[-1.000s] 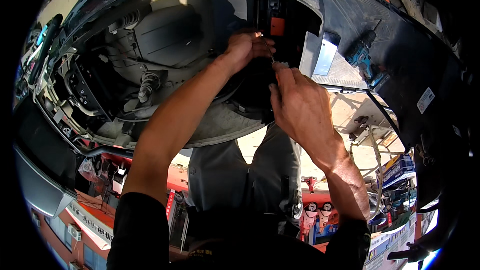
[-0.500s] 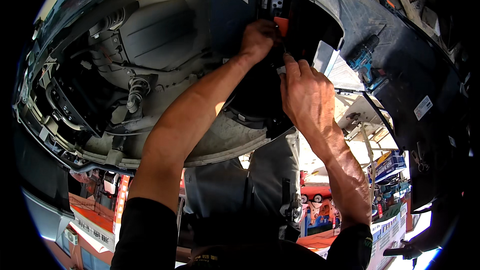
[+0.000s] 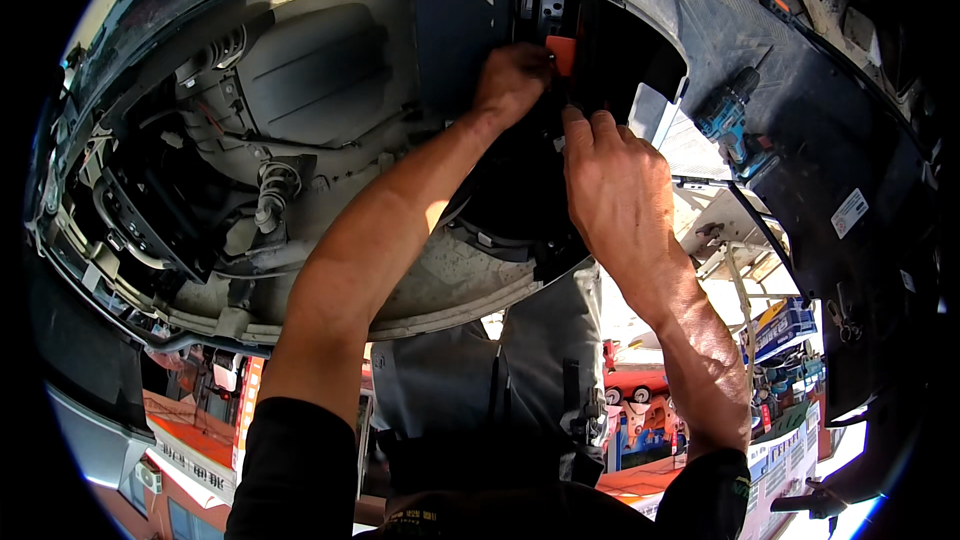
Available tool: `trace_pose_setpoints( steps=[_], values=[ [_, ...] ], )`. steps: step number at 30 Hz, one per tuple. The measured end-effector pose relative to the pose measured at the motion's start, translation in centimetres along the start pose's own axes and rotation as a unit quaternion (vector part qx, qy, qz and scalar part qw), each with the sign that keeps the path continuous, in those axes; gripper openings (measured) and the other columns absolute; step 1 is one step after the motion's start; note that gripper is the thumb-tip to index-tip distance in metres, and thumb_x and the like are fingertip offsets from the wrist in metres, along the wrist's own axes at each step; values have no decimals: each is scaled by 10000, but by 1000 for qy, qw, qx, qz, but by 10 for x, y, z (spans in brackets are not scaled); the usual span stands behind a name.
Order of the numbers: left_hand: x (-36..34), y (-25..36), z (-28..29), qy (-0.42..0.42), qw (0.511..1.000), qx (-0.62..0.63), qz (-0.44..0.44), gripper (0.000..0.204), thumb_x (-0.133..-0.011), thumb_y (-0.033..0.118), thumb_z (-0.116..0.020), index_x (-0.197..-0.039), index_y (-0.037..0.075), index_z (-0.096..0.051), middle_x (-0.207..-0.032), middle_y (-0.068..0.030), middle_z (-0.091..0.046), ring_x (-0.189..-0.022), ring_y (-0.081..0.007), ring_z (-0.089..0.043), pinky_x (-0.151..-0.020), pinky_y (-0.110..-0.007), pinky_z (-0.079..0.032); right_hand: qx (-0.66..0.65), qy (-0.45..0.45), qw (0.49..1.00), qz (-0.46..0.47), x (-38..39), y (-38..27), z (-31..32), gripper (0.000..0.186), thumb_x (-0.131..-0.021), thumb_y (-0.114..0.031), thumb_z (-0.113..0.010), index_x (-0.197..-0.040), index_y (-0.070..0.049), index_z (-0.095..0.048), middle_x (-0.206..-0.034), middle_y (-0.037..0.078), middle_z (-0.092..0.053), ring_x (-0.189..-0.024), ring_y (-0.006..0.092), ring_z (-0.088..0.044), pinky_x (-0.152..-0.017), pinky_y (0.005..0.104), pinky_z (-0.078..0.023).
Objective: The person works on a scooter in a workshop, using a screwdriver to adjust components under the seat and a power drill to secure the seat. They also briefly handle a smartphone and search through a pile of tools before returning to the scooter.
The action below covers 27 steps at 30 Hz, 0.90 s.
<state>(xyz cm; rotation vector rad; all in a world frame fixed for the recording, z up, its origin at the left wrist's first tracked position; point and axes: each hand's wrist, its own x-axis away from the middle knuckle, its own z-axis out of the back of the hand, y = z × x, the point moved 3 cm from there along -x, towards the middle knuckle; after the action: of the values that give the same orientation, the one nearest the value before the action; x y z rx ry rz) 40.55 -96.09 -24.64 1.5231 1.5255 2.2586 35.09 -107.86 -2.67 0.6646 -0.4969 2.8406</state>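
Both forearms reach over the pale rim of a vehicle's body opening (image 3: 420, 318) into its shadowed far right part. My left hand (image 3: 512, 82) is closed, its fingertips beside an orange-red flap (image 3: 562, 56) and close to a black unit with metal fittings (image 3: 550, 6). What those fingers pinch is too dark and small to name. Nearer and to the right, my right hand (image 3: 618, 172) has its back turned up and its fingers bent down into the dark recess. Its thumb and whatever it grips are hidden. A pale bracket-like panel (image 3: 652, 112) stands just beyond its knuckles.
A blue and black cordless drill (image 3: 730, 122) lies on the dark panel at right. Plier-like hand tools (image 3: 847, 316) hang or lie lower on it. Left in the opening are a coil-spring shock absorber (image 3: 276, 192) and a curved metal tube (image 3: 122, 225).
My left hand has drawn slightly left. My right hand has shifted a little lower and to the right, its fingers closer together. The flap stays in place.
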Motion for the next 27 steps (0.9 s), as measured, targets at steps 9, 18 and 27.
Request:
trace_pose_setpoints(
  steps=[9, 18, 27],
  values=[
    [8, 8, 1, 19, 997, -18, -72, 267, -882, 26, -688, -1146, -11, -688, -957, -183, -776, -911, -272, -774, -799, -374, -606, 99, -77, 990, 59, -22, -6, 11, 215, -899, -108, -666, -1094, -26, -704, -911, 88, -665, -848, 228, -724, -701, 337, -583],
    [9, 19, 3, 4, 990, -132, -55, 320, -890, 83, -762, -1190, 26, -665, -945, -155, -762, -872, -204, -734, -760, -353, -594, 84, -41, 993, 68, -16, 10, 8, 157, -879, -128, -690, -1019, -58, -708, -897, 63, -663, -850, 198, -708, -676, 310, -563],
    [3, 22, 3, 8, 990, -136, -28, 393, -889, 169, -772, -1170, -4, -558, -920, -164, -720, -862, -261, -706, -772, -372, -558, 48, -79, 993, 77, -37, 10, 10, 217, -850, -84, -713, -1054, -18, -681, -911, 116, -690, -814, 270, -744, -697, 362, -605]
  ],
)
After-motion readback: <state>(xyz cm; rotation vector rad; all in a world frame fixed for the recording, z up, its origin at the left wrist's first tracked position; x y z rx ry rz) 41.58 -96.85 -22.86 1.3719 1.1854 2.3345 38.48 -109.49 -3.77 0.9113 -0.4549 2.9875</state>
